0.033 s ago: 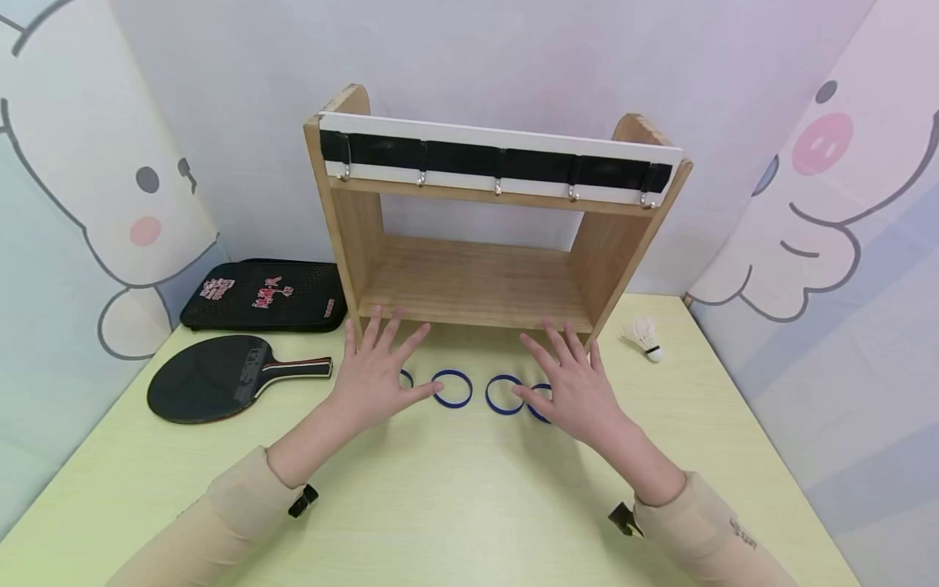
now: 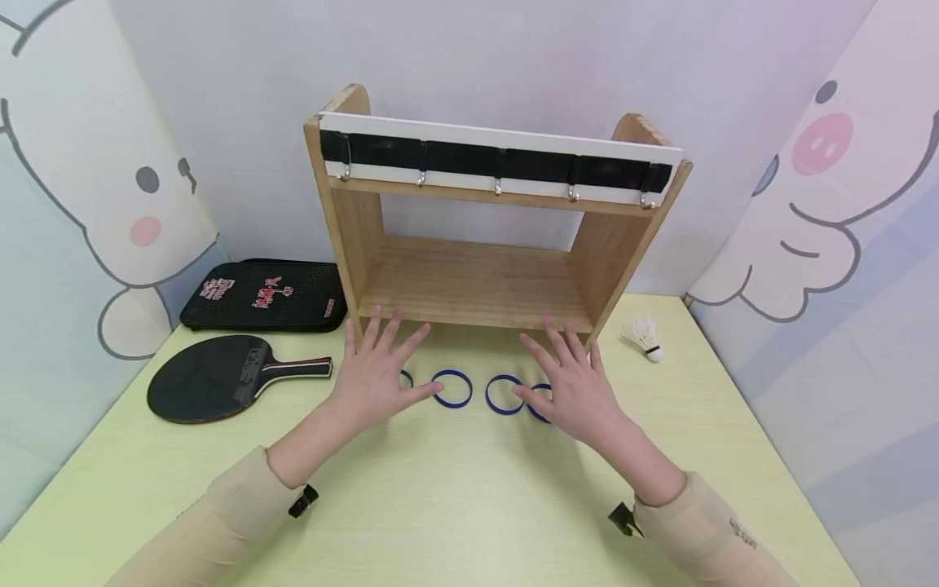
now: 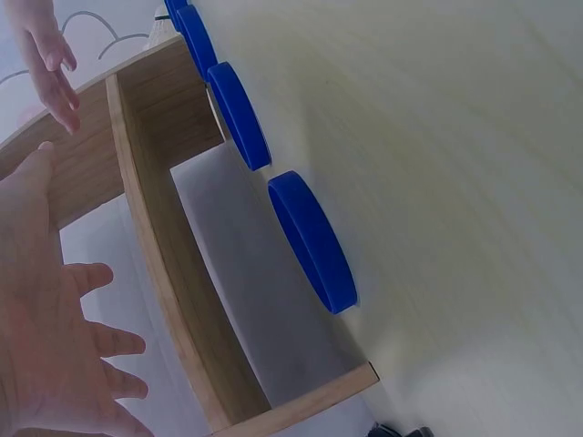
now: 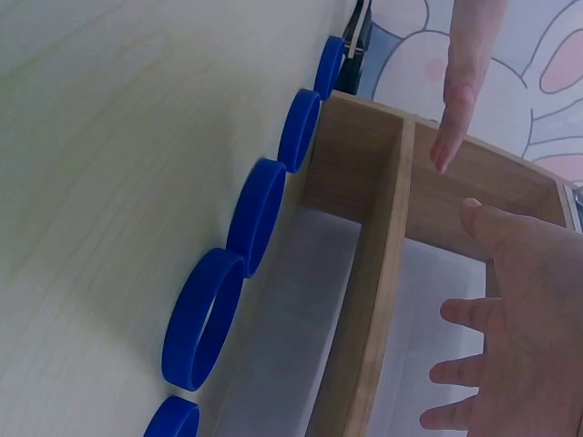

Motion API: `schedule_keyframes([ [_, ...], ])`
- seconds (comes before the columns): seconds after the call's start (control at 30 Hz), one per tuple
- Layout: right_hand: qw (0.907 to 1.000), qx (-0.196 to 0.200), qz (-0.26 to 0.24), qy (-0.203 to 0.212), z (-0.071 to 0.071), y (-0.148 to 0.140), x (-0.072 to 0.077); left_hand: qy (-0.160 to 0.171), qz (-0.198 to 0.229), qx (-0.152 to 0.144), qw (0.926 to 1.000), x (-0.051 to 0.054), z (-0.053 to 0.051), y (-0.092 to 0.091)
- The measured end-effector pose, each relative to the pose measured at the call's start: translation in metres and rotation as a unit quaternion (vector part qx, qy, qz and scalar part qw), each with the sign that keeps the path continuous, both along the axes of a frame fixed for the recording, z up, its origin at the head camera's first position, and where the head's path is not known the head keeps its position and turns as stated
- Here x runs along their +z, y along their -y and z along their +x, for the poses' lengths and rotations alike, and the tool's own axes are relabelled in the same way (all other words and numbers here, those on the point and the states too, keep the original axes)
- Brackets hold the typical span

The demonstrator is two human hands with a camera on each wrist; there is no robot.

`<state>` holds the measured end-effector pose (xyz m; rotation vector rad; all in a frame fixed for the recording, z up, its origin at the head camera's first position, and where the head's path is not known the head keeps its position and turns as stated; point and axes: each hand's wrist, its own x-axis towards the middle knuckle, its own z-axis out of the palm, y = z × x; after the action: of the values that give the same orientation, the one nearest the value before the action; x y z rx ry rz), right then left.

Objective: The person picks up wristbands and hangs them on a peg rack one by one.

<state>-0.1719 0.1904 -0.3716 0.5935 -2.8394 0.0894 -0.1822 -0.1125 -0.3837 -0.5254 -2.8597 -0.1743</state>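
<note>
Both hands hover over the table with fingers spread and hold nothing. My left hand is nearest the left-hand blue rings, its thumb overlapping one blue ring in the head view. My right hand partly covers another blue ring, beside a further blue ring. Several thin rings lie in a row before the wooden rack; the wrist views show them apart from the hands. Across the rack's top runs a white board with a black strip and several metal hooks, all bare.
A black paddle lies at the left, its handle pointing toward the left hand. Behind it is a black zip case against the rack's side. A white shuttlecock lies right of the rack. Cartoon-printed wall panels border the table.
</note>
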Motion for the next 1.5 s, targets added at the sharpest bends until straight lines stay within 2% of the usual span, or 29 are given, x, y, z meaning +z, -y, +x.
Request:
schedule_keyframes([
  [0.37,0.9999,0.002,-0.009,-0.005,-0.001,-0.001,0.003,-0.018,0.002,-0.006,0.9998,0.003,-0.002,0.001],
  [0.5,0.9999,0.002,-0.011,-0.006,-0.002,-0.002,0.004,-0.022,0.001,-0.007,0.9997,0.007,-0.002,0.001],
  [0.7,0.9999,0.000,-0.012,-0.009,-0.002,-0.004,0.012,-0.023,-0.002,-0.001,0.9997,0.020,0.001,0.005],
  [0.87,0.9998,0.000,-0.017,-0.010,-0.001,-0.009,0.021,-0.046,-0.001,0.010,0.9989,0.035,0.006,0.013],
  [1.03,0.9995,0.010,-0.019,-0.025,-0.002,-0.021,0.028,-0.084,0.028,0.013,0.9960,0.048,0.007,0.026],
  [1.17,0.9990,0.015,-0.027,-0.033,-0.003,-0.033,0.034,-0.139,0.063,0.012,0.9882,0.054,0.004,0.041],
  [1.33,0.9976,0.035,-0.051,-0.031,-0.006,-0.048,0.035,-0.204,0.122,0.023,0.9711,0.056,-0.004,0.057],
  [1.4,0.9967,0.047,-0.062,-0.026,-0.009,-0.055,0.032,-0.219,0.151,0.024,0.9638,0.054,-0.010,0.062],
  [1.5,0.9947,0.066,-0.077,-0.018,-0.015,-0.065,0.024,-0.217,0.188,0.028,0.9576,0.049,-0.020,0.069],
])
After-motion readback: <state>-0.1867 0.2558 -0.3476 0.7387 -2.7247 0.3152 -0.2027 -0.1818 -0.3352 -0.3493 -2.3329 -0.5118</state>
